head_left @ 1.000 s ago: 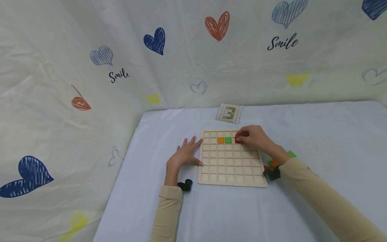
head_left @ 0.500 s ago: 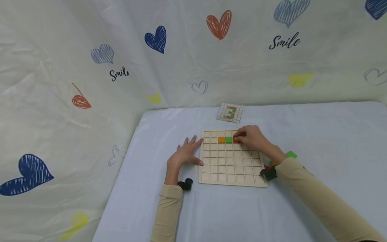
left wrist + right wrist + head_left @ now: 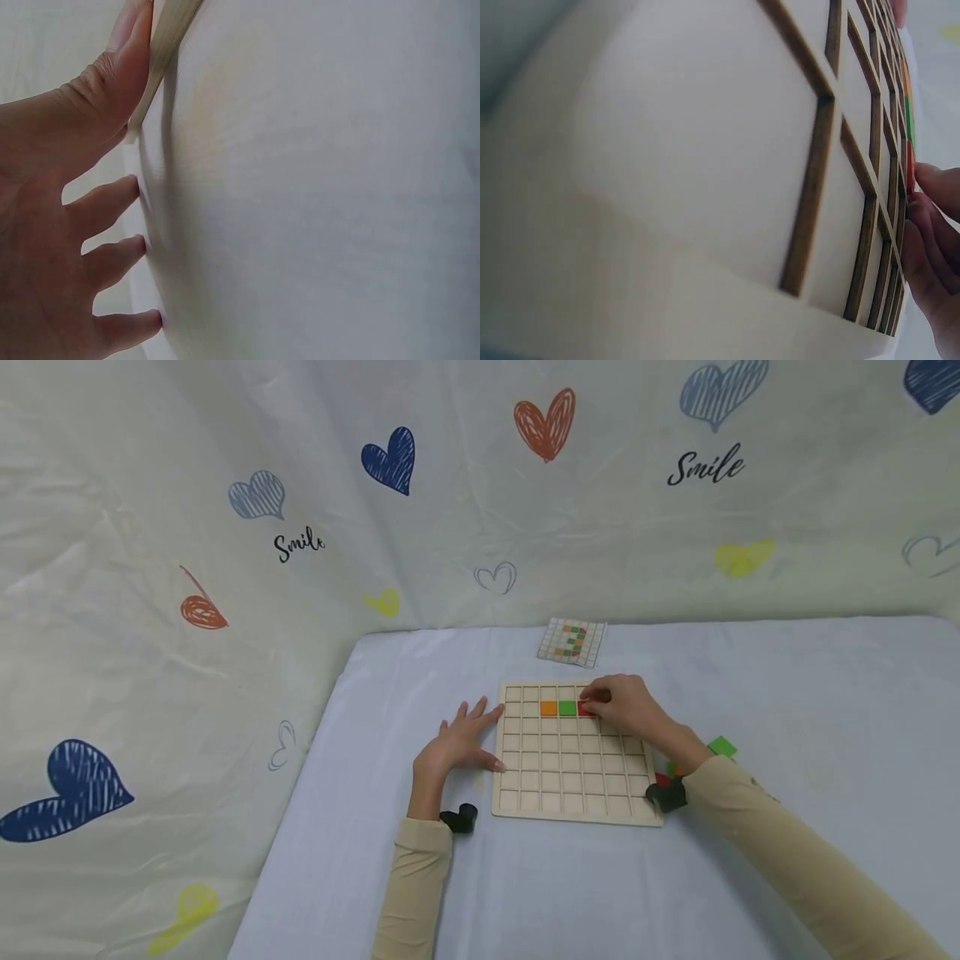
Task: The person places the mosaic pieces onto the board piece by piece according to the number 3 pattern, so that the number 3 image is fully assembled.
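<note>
A wooden grid board [image 3: 566, 777] lies on the white cloth. In its second row from the top, an orange tile [image 3: 549, 708], a green tile [image 3: 567, 708] and a red tile [image 3: 586, 709] sit side by side. My right hand [image 3: 628, 700] has its thumb and fingertips on the red tile, partly covering it; the right wrist view shows the fingertips right at this red tile [image 3: 910, 166]. Fingers spread, my left hand [image 3: 457, 745] rests at the board's left edge, thumb and index touching it. The left wrist view shows the left thumb [image 3: 112, 82] against the wooden edge.
Behind the board lies a pattern card [image 3: 572, 642] printed with coloured squares. Loose tiles, among them a green tile [image 3: 722, 747] and a red tile [image 3: 663, 779], lie right of the board, partly hidden by my right wrist. A cloth with printed hearts hangs behind.
My right hand has shifted slightly left, bringing the red tile up against the green one in the row. The left hand has stayed at the board's edge.
</note>
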Demonstrator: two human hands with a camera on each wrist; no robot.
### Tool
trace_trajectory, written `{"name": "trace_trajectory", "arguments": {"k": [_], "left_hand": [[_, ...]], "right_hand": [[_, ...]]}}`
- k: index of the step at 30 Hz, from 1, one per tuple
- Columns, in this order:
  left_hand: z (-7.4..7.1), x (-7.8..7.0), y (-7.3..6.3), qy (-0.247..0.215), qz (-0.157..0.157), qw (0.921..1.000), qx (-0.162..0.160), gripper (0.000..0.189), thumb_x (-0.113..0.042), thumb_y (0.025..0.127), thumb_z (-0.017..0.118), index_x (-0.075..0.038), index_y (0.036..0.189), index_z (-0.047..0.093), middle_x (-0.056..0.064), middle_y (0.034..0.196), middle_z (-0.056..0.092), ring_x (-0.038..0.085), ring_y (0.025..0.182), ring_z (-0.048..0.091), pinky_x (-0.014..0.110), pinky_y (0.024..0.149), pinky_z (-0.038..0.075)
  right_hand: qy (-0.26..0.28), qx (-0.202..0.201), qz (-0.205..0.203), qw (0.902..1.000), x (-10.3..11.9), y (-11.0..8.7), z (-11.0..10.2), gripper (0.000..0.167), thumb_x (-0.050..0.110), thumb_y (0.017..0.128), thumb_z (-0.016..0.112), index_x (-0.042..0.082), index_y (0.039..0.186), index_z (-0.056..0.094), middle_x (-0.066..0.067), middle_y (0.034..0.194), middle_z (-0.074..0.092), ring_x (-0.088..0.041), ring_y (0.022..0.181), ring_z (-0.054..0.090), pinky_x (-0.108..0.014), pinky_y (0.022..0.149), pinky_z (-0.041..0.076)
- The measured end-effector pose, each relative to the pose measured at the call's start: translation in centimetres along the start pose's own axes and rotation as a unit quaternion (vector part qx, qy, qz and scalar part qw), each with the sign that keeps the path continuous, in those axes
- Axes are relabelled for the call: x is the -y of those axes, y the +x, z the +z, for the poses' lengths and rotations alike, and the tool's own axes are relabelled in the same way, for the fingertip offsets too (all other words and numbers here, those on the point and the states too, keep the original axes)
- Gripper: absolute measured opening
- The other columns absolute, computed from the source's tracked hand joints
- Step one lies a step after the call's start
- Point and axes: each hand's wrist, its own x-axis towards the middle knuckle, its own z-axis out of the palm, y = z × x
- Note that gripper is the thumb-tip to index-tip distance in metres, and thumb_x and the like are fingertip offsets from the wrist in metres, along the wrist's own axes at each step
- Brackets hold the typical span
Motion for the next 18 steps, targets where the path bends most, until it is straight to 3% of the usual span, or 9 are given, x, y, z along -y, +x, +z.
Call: {"name": "trace_trajectory", "arguments": {"k": [9, 18], "left_hand": [[0.5, 0.4, 0.0, 0.003, -0.005, 1.0000, -0.005, 0.104, -0.028, 0.079, 0.090, -0.027, 0.164, 0.029, 0.005, 0.174, 0.011, 0.037, 0.160, -0.001, 0.067, 0.125, 0.006], [0.3, 0.0, 0.1, -0.004, 0.000, 1.0000, -0.008, 0.104, -0.027, 0.079, 0.090, -0.026, 0.164, 0.030, 0.006, 0.174, 0.010, 0.037, 0.160, -0.002, 0.067, 0.125, 0.004]], "right_hand": [[0.006, -0.003, -0.020, 0.9998, -0.3, -1.4, -1.0, 0.016, 0.006, 0.095, 0.071, -0.003, 0.108, 0.076, -0.016, 0.103, 0.076, -0.029, 0.091, 0.069, -0.048, 0.086, 0.059], [-0.007, 0.008, -0.015, 0.9998, -1.4, -3.7, -3.1, 0.018, 0.007, 0.093, 0.072, 0.000, 0.109, 0.077, -0.010, 0.100, 0.075, -0.022, 0.085, 0.065, -0.035, 0.077, 0.055]]}}
